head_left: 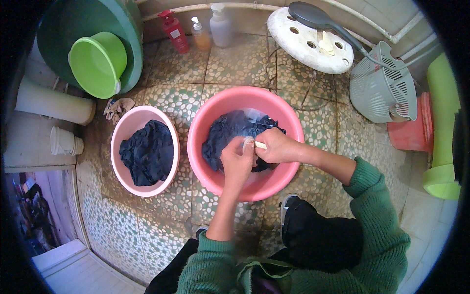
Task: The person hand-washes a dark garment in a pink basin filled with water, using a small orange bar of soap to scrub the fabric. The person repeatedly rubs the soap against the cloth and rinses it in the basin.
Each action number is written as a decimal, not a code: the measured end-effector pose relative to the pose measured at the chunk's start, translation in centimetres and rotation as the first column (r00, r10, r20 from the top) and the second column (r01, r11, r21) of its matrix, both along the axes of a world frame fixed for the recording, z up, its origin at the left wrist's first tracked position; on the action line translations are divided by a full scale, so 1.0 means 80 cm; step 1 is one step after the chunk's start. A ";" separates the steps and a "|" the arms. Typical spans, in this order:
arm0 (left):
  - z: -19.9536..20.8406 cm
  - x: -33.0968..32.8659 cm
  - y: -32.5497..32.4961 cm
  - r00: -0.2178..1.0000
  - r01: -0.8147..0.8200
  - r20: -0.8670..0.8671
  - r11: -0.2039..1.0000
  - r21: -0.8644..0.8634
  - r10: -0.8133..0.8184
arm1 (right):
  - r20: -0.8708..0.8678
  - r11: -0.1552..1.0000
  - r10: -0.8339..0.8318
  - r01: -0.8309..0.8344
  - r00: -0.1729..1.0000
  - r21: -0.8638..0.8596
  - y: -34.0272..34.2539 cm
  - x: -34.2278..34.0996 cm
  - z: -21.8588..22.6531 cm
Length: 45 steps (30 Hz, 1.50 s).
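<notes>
Both hands meet above a large pink basin (194, 161) holding cloudy water and dark blue clothing (218, 134). My right hand (278, 146), coming from the right, is closed on a small cream-coloured bar (261, 145) that looks like soap. Its far end is hidden by the fingers. My left hand (237, 159) pinches a pale, wet cloth-like piece (248, 142), close against the bar. What this piece is exactly stays partly covered by the fingers. Left of the basin, a smaller pale pink basin (116, 161) contains a dark garment (148, 154).
Against the back wall stand a red bottle (175, 33), an amber pump bottle (200, 36) and a white one (221, 27). A shower head (311, 15) lies on a white stool (293, 41). Green tubs (98, 63) fill the far left; a grey basket (374, 93) stands right.
</notes>
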State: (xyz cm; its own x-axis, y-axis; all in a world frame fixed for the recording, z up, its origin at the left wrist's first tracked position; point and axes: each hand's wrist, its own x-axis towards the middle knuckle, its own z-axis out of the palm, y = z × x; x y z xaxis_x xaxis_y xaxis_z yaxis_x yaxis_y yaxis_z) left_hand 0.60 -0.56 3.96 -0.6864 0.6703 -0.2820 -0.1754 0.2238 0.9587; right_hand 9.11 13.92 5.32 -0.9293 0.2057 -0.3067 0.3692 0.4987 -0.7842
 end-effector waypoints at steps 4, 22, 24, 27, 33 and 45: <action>-0.004 -0.006 -0.003 0.986 -0.090 0.150 0.991 0.100 0.075 | 0.092 0.981 -0.096 0.110 0.991 -0.160 -0.006 -0.002 0.018; -0.010 -0.003 -0.005 0.987 -0.031 0.159 0.997 0.075 0.019 | 0.356 0.972 -0.007 0.091 0.934 -0.218 -0.003 -0.004 0.044; -0.011 0.004 0.000 0.998 -0.009 0.061 0.991 0.136 0.001 | 0.383 0.960 -0.022 0.127 0.923 -0.250 0.005 -0.003 0.028; -0.022 0.010 0.000 0.978 -0.009 -0.206 0.994 0.106 0.030 | 0.404 0.981 -0.020 0.097 0.915 -0.171 0.009 -0.007 0.013; -0.014 0.009 0.000 0.987 0.018 -0.161 0.995 0.102 -0.002 | 0.321 0.996 0.042 -0.013 0.946 -0.093 0.001 -0.003 0.012; -0.008 -0.006 -0.009 0.963 0.033 0.259 0.984 0.176 -0.079 | 0.150 0.954 0.071 -0.023 0.986 -0.298 0.003 0.010 -0.021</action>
